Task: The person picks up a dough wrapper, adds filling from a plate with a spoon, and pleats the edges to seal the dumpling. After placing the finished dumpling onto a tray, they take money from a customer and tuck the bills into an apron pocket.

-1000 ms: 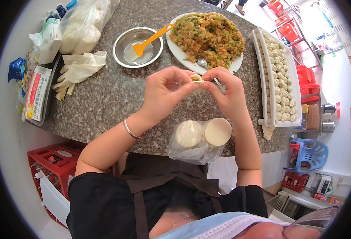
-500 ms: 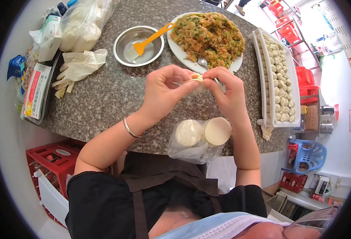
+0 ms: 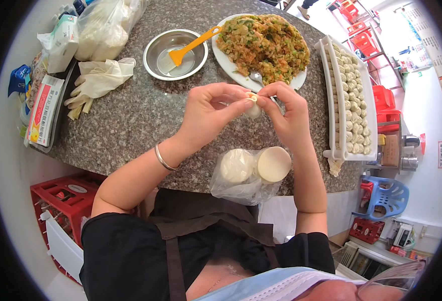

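A small dumpling (image 3: pixel 253 108) hangs between my two hands above the counter, its top edge pinched together. My left hand (image 3: pixel 212 108) has thumb and index finger closed on one side of the edge. From the other side, my right hand (image 3: pixel 287 111) pinches the same rim with thumb and forefinger. Below them, two stacks of round dough wrappers, a left stack (image 3: pixel 237 166) and a right stack (image 3: pixel 274 164), sit in a clear plastic bag (image 3: pixel 233 192). Beyond my hands is a plate (image 3: pixel 224 63) heaped with chopped filling (image 3: pixel 266 42), and a spoon (image 3: pixel 256 77) rests in it.
A metal bowl (image 3: pixel 153 70) with an orange-handled brush (image 3: pixel 196 42) stands behind my left hand. On the right, a white tray (image 3: pixel 337 108) holds rows of pleated dumplings (image 3: pixel 354 110). Gloves (image 3: pixel 100 83), a boxed packet (image 3: pixel 44 111) and a bagged pile (image 3: pixel 103 37) lie at left.
The dumpling's rounded underside now hangs lower and shows more beneath my fingers. Both hands stay in nearly the same place, still pinching its edge.
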Demonstrator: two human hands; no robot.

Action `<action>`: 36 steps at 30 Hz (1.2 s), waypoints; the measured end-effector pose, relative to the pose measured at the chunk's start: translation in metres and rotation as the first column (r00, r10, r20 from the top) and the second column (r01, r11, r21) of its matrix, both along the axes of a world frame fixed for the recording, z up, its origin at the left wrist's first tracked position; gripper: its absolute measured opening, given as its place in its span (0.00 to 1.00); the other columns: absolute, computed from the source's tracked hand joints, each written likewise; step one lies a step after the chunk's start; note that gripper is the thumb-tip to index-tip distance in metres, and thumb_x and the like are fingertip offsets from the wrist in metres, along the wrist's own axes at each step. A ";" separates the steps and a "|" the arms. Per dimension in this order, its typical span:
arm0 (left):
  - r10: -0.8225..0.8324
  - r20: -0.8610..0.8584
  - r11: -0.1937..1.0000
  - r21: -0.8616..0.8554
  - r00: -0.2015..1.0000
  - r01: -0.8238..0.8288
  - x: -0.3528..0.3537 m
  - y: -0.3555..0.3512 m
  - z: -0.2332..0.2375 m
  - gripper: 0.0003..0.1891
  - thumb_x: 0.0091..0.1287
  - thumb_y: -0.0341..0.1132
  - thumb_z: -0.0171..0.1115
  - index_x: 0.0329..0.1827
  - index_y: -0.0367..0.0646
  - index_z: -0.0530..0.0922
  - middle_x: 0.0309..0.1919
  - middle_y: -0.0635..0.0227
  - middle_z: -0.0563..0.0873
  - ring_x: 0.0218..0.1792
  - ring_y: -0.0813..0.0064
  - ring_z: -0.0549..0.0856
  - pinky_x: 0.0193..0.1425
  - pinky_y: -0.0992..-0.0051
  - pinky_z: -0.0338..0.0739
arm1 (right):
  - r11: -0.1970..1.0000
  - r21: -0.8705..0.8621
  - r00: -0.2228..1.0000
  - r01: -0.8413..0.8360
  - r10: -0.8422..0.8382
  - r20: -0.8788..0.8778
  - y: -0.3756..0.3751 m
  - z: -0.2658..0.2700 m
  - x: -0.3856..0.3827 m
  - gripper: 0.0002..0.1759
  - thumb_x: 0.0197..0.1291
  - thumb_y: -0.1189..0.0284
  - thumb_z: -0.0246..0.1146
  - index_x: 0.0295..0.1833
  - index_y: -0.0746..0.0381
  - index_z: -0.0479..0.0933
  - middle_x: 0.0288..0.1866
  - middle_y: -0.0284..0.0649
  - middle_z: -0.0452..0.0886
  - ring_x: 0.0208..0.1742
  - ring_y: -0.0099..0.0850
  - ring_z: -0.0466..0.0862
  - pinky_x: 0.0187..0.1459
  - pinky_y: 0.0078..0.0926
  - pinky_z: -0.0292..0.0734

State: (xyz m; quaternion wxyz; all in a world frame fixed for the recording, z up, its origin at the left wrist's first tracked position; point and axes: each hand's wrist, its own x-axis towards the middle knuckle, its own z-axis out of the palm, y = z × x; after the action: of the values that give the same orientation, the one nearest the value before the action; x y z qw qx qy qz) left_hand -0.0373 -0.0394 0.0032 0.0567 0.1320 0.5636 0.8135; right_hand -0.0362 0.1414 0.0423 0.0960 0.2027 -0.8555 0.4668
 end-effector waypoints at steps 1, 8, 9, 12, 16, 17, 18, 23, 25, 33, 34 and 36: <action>0.002 0.000 1.000 0.000 1.000 -0.002 -0.001 -0.001 -0.001 0.07 0.60 0.25 0.68 0.41 0.35 0.84 0.42 0.62 0.87 0.42 0.76 0.86 0.50 0.77 0.82 | 1.000 0.000 1.000 -0.002 0.002 0.000 -0.001 0.000 0.000 0.05 0.55 0.77 0.65 0.36 0.67 0.78 0.33 0.41 0.81 0.36 0.33 0.81 0.39 0.29 0.74; 0.017 -0.003 0.998 0.064 1.000 -0.017 -0.005 0.000 -0.005 0.07 0.61 0.25 0.68 0.40 0.33 0.84 0.42 0.62 0.87 0.42 0.77 0.86 0.49 0.77 0.82 | 0.999 0.039 0.999 0.031 -0.030 -0.016 0.003 0.001 -0.002 0.04 0.56 0.78 0.65 0.35 0.67 0.78 0.33 0.42 0.81 0.36 0.34 0.81 0.40 0.29 0.74; 0.002 -0.035 0.998 0.068 0.999 0.001 -0.005 0.000 -0.006 0.06 0.61 0.24 0.67 0.40 0.33 0.84 0.42 0.61 0.87 0.41 0.77 0.86 0.49 0.77 0.82 | 1.000 0.029 0.998 0.002 -0.004 0.062 0.005 0.003 -0.003 0.04 0.56 0.77 0.65 0.35 0.67 0.78 0.33 0.42 0.81 0.36 0.34 0.81 0.40 0.29 0.74; -0.029 -0.064 0.998 0.053 0.998 0.033 -0.003 -0.001 -0.006 0.06 0.62 0.21 0.65 0.41 0.33 0.84 0.44 0.58 0.87 0.44 0.76 0.85 0.48 0.79 0.82 | 0.999 0.014 0.999 -0.035 0.034 0.024 0.002 0.006 -0.004 0.04 0.56 0.77 0.64 0.36 0.67 0.78 0.33 0.42 0.81 0.36 0.34 0.81 0.41 0.28 0.74; -0.017 -0.026 0.998 0.055 1.000 0.018 -0.001 0.000 0.000 0.06 0.62 0.25 0.67 0.40 0.34 0.84 0.40 0.62 0.88 0.41 0.78 0.86 0.48 0.78 0.82 | 1.000 0.024 1.000 -0.012 0.012 0.009 -0.002 0.001 0.000 0.04 0.56 0.77 0.64 0.36 0.67 0.78 0.33 0.42 0.81 0.36 0.34 0.81 0.41 0.28 0.74; 0.002 0.000 1.000 0.011 1.000 -0.002 0.000 -0.001 0.002 0.06 0.62 0.25 0.67 0.40 0.34 0.84 0.39 0.62 0.88 0.40 0.79 0.86 0.48 0.78 0.82 | 1.000 0.003 1.000 0.010 -0.010 -0.004 -0.003 0.000 0.000 0.04 0.56 0.77 0.64 0.36 0.67 0.78 0.33 0.42 0.81 0.36 0.33 0.81 0.41 0.28 0.74; 0.023 0.025 0.999 -0.032 0.999 -0.022 0.000 -0.002 0.003 0.06 0.62 0.25 0.67 0.40 0.34 0.84 0.38 0.63 0.88 0.39 0.79 0.86 0.47 0.79 0.82 | 0.999 -0.017 0.999 0.031 -0.032 -0.015 -0.004 -0.001 0.001 0.04 0.56 0.77 0.65 0.36 0.67 0.78 0.33 0.42 0.81 0.36 0.33 0.81 0.42 0.27 0.75; 0.010 0.010 1.000 -0.023 1.000 -0.009 -0.003 -0.002 -0.002 0.08 0.63 0.22 0.65 0.45 0.33 0.82 0.43 0.61 0.87 0.43 0.78 0.85 0.48 0.80 0.81 | 0.999 0.019 0.997 0.049 -0.048 -0.059 -0.005 -0.002 0.000 0.04 0.58 0.77 0.64 0.36 0.67 0.78 0.32 0.42 0.81 0.37 0.34 0.81 0.42 0.27 0.74; -0.002 0.020 1.000 0.030 1.000 0.002 -0.003 -0.001 -0.004 0.08 0.63 0.22 0.65 0.45 0.33 0.82 0.43 0.61 0.87 0.43 0.79 0.85 0.47 0.80 0.81 | 0.996 0.007 0.993 0.086 -0.086 -0.080 -0.003 -0.002 0.000 0.04 0.58 0.77 0.64 0.36 0.67 0.78 0.32 0.42 0.81 0.37 0.33 0.81 0.42 0.27 0.74; -0.007 -0.019 1.000 0.000 1.000 0.007 -0.001 0.001 -0.004 0.05 0.63 0.22 0.64 0.41 0.34 0.83 0.42 0.63 0.86 0.42 0.81 0.84 0.46 0.82 0.80 | 1.000 -0.014 1.000 0.015 -0.015 0.005 -0.004 -0.001 -0.001 0.03 0.58 0.78 0.63 0.36 0.67 0.78 0.33 0.42 0.81 0.36 0.33 0.81 0.41 0.27 0.74; -0.007 -0.020 1.000 -0.002 1.000 0.007 0.000 0.000 -0.002 0.05 0.63 0.22 0.64 0.41 0.34 0.83 0.42 0.63 0.86 0.42 0.81 0.84 0.46 0.82 0.80 | 1.000 -0.016 1.000 0.015 -0.015 0.003 -0.006 0.000 0.000 0.03 0.58 0.78 0.63 0.36 0.67 0.78 0.33 0.42 0.81 0.36 0.33 0.81 0.41 0.27 0.74; 0.018 -0.003 1.000 -0.004 1.000 -0.018 0.001 0.000 0.000 0.05 0.64 0.21 0.64 0.41 0.34 0.83 0.43 0.64 0.86 0.42 0.81 0.84 0.45 0.82 0.80 | 0.999 -0.023 0.999 0.025 -0.025 -0.019 -0.010 0.002 0.003 0.03 0.57 0.78 0.63 0.36 0.67 0.78 0.34 0.42 0.81 0.37 0.33 0.81 0.41 0.27 0.74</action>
State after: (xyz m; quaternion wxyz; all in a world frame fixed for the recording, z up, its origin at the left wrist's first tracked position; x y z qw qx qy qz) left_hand -0.0366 -0.0394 0.0030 0.0489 0.1282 0.5666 0.8125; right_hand -0.0336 0.1313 0.0445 0.1126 0.1954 -0.8517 0.4730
